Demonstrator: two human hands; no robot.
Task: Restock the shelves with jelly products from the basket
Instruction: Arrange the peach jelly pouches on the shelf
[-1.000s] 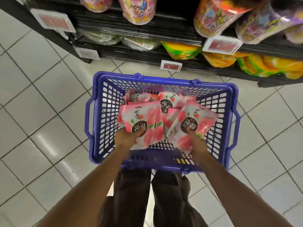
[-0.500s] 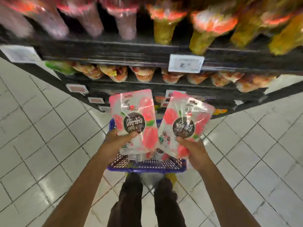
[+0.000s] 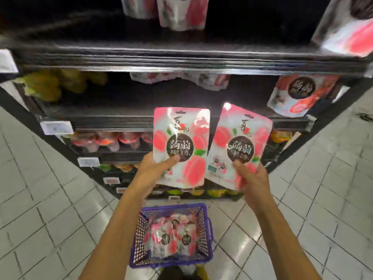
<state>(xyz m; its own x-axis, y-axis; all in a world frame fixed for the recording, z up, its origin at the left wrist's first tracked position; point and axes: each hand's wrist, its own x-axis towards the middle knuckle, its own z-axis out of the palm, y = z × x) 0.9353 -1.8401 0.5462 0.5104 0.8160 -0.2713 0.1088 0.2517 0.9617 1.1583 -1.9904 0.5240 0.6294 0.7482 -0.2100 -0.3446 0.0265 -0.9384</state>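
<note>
Pinching one pink peach-printed plastic jelly pouch each, left hand point(image 3: 152, 171) holds the left pouch point(image 3: 182, 136), right hand point(image 3: 250, 179) the right pouch point(image 3: 241, 138), upright before black shelves point(image 3: 181, 57); one purple plastic basket point(image 3: 203, 235) below holds more, blurred.

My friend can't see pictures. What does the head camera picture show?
A person holds up two pink peach jelly pouches before dark shop shelves: left pouch in the left hand, right pouch in the right hand. A blue basket on the tiled floor below holds more pouches.
</note>
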